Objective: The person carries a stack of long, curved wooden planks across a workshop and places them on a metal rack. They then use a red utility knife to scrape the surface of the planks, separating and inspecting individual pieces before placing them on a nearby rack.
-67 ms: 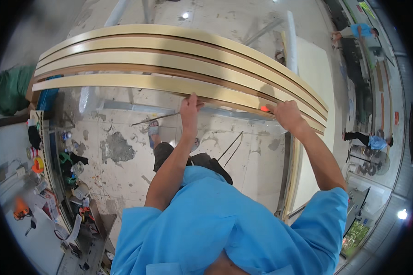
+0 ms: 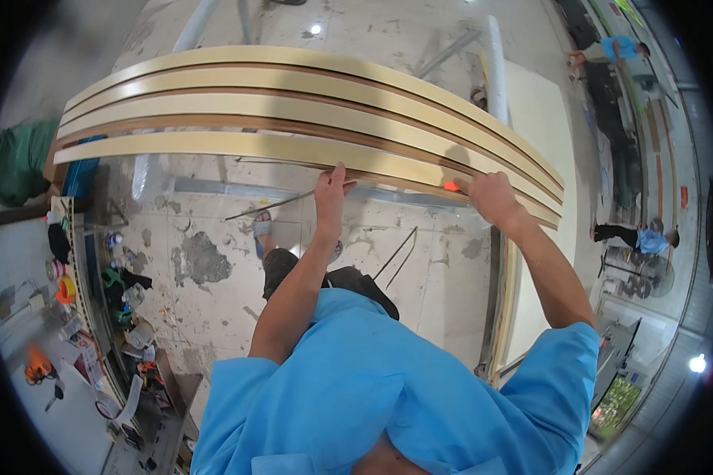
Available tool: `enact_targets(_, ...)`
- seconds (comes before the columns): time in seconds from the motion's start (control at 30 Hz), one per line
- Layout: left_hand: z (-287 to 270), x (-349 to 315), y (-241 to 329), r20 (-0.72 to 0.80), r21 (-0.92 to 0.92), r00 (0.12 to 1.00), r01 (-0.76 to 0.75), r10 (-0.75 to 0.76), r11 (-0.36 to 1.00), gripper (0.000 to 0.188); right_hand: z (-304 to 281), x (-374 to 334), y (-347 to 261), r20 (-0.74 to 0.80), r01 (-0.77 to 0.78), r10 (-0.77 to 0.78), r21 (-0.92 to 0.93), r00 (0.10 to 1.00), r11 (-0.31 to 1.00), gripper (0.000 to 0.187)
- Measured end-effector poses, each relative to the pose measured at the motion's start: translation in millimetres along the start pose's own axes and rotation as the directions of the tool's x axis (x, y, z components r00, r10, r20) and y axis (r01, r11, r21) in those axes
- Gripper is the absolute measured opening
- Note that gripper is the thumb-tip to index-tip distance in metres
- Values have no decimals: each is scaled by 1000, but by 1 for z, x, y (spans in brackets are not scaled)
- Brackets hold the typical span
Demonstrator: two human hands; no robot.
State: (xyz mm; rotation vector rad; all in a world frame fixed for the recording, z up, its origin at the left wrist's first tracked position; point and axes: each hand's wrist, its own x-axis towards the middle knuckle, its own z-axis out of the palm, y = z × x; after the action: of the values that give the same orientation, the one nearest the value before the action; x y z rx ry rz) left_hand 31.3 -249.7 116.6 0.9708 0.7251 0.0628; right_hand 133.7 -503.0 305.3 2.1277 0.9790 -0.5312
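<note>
Several long cream-coloured strips with brown edges (image 2: 293, 111) lie side by side in front of me, running left to right. My left hand (image 2: 329, 192) grips the near edge of the closest strip (image 2: 214, 147), thumb on top. My right hand (image 2: 489, 198) rests at that same edge further right, closed around a small red-orange object (image 2: 451, 187) whose tip pokes out against the strip; what it is I cannot tell.
A cluttered workbench with tape rolls, tools and an orange item (image 2: 63, 301) stands at the left. A green sack (image 2: 20, 158) lies far left. A white board (image 2: 539, 150) and pipe (image 2: 495, 71) lie at right. Other people (image 2: 634, 237) work at the far right.
Both hands stay at the strip's near edge; the view has shifted very slightly. Nothing else has visibly changed.
</note>
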Motion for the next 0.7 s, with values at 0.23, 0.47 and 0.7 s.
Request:
enact_targets(0.23,44,13,-61,106,-58,988,-107,113,993,31,37,-8,4,-176,-46,74,161,982,986,37)
enact_targets(0.47,70,8,-46,185,-290,983,45,10,956,32,64,-18,32,-99,-14,29,147,995,989,17)
enact_targets(0.7,116,-7,-34,84,-281,996,35,-12,959,35,97,-53,65,-96,-53,72,183,993,982,21)
